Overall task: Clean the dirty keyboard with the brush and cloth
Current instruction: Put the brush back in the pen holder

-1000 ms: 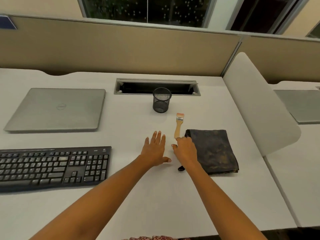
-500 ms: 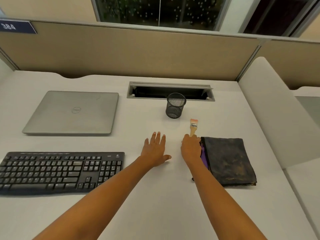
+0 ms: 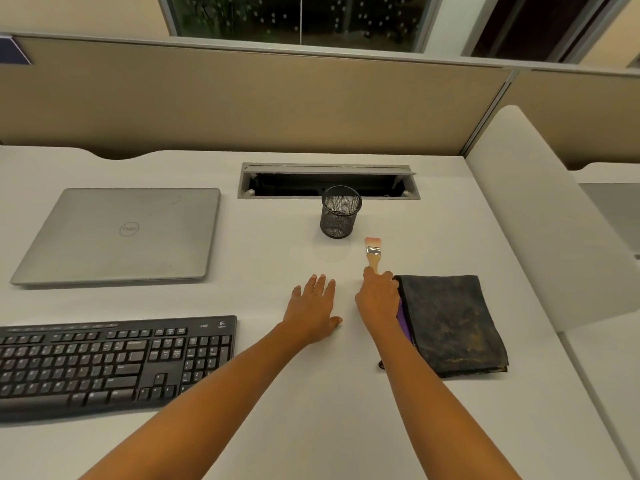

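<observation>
One head-worn wide-angle view looks forward and steeply down over a white desk (image 3: pixel 311 427) from its near edge, facing the far beige partition (image 3: pixel 242 102) and window (image 3: pixel 298 19); both forearms enter from the near edge, close to the lens

Both bare forearms reach up from the lower edge toward 12 o'clock, converging slightly. The left hand (image 3: pixel 313 308) lies palm down and flat, fingers straight and a little spread, thumb stuck out toward 3 o'clock. The right hand (image 3: pixel 378 299), just beside it at 3 o'clock, is curled with knuckles up, fingers (image 3: pixel 388 280) bent downward, wrist straight in line with its forearm.
</observation>
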`<state>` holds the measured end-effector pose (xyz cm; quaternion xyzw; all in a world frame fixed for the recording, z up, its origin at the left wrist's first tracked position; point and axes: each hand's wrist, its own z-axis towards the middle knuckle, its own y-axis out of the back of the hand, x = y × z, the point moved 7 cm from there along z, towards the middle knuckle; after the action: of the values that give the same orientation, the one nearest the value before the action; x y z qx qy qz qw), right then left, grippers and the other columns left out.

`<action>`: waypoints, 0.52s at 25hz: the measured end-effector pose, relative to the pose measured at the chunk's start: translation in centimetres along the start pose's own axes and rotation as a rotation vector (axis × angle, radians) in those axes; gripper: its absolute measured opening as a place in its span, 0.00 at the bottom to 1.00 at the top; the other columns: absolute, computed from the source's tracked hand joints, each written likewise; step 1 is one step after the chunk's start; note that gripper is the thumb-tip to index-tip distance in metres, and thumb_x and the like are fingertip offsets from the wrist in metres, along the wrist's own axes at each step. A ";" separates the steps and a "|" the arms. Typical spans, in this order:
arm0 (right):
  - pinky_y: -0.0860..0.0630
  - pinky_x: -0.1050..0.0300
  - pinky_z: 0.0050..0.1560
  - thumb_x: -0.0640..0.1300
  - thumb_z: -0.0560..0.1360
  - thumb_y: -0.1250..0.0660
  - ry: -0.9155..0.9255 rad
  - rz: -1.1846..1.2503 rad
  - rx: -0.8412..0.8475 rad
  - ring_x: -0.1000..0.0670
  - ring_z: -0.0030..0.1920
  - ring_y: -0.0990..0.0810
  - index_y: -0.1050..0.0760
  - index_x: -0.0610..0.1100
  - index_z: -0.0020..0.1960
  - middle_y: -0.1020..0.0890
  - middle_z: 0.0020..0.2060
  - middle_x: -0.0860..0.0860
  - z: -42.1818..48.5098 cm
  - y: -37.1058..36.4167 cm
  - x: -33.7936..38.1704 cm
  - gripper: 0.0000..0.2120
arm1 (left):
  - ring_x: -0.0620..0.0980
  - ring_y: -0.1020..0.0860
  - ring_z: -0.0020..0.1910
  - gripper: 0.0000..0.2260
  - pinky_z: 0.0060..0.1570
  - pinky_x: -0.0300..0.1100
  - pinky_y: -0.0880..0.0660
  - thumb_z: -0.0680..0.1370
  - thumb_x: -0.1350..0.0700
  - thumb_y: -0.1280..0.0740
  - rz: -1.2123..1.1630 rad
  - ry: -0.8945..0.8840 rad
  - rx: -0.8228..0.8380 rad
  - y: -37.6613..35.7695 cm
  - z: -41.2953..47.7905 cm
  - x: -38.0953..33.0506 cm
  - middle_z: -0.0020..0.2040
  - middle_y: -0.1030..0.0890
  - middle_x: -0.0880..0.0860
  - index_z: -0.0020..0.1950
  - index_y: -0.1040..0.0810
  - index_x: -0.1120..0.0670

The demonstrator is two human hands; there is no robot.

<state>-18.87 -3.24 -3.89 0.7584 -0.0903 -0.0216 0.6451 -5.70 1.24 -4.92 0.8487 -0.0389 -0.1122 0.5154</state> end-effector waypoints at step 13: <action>0.23 0.53 0.47 0.43 0.79 0.35 -0.071 0.154 0.047 0.43 0.54 0.21 0.32 0.39 0.63 0.22 0.56 0.40 1.5 0.4 -0.5 0.15 | 0.55 0.54 0.80 0.34 0.76 0.55 0.50 0.82 0.43 0.42 -0.011 -0.022 -0.015 0.3 0.1 -0.4 0.81 0.53 0.56 0.81 0.55 0.55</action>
<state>-19.63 -4.73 -3.76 0.7629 -0.1717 0.0033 0.6233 -6.07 1.07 -4.61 0.8437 -0.0389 -0.1248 0.5207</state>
